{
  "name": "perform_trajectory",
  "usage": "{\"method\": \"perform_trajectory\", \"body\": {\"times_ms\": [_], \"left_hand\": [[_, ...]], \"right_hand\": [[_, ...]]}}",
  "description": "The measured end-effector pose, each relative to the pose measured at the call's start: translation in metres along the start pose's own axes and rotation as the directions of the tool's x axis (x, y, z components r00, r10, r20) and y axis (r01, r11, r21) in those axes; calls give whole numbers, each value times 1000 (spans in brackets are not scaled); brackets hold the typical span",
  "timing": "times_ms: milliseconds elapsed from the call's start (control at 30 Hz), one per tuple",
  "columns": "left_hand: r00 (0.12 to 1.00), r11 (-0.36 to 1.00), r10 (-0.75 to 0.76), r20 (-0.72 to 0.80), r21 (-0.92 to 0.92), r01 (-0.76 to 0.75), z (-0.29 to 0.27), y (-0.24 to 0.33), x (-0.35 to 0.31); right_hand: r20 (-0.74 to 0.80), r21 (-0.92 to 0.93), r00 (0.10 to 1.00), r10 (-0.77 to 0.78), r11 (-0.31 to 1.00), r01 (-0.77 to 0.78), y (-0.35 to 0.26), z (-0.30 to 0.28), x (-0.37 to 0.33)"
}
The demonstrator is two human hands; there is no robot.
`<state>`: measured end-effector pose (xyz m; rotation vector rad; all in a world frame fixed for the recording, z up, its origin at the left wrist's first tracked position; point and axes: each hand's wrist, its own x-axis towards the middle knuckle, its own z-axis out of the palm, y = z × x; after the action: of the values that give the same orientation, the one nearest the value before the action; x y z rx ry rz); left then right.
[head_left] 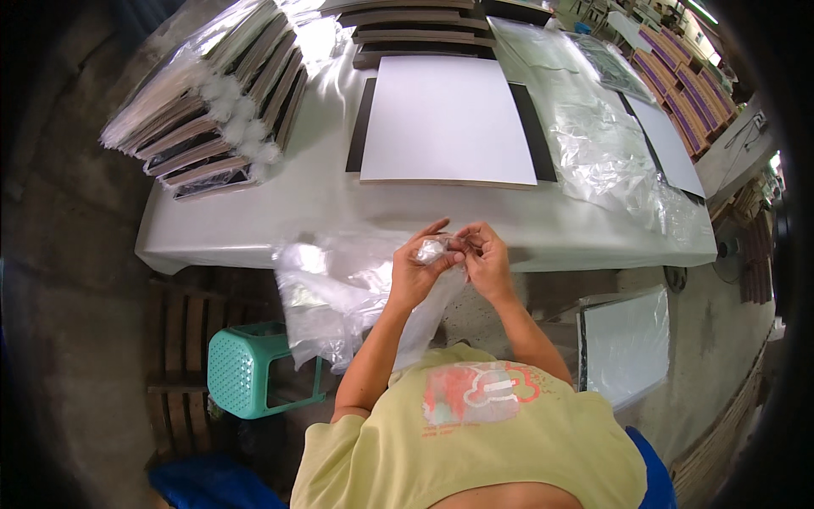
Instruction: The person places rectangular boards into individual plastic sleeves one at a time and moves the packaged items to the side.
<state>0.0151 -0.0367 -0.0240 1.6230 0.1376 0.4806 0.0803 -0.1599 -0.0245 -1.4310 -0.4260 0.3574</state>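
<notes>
Both of my hands meet in front of me at the table's near edge. My left hand [418, 265] is closed around a bunched part of a clear plastic bag [326, 293], which hangs down to the left below the edge. Close beside it, my right hand [486, 261] pinches the plastic at the bunched part with its fingertips. Beyond my hands lies a white board [445, 123] on a black board [536, 136], which shows at both sides. No part of either board is touched by my hands.
Wrapped boards [225, 110] stand stacked at the table's left. Further boards [424, 34] are piled at the back. Clear plastic sheets [602, 144] cover the right side. A green stool [242, 373] stands below left; a wrapped white board [626, 343] leans below right.
</notes>
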Motion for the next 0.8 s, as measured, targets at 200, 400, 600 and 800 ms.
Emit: {"method": "perform_trajectory", "body": {"times_ms": [200, 400, 600, 800], "left_hand": [[939, 914, -324, -117, -293, 279, 12, 5, 4], [967, 979, -136, 217, -120, 165, 2, 15, 5], [943, 933, -247, 222, -206, 293, -35, 17, 2], [688, 884, -350, -635, -468, 18, -121, -23, 0]], "right_hand": [[-14, -442, 822, -569, 741, 505, 10, -7, 9], [71, 482, 988, 140, 862, -157, -11, -15, 1], [692, 106, 700, 177, 934, -341, -22, -44, 6], [909, 157, 416, -15, 938, -309, -25, -72, -10]]}}
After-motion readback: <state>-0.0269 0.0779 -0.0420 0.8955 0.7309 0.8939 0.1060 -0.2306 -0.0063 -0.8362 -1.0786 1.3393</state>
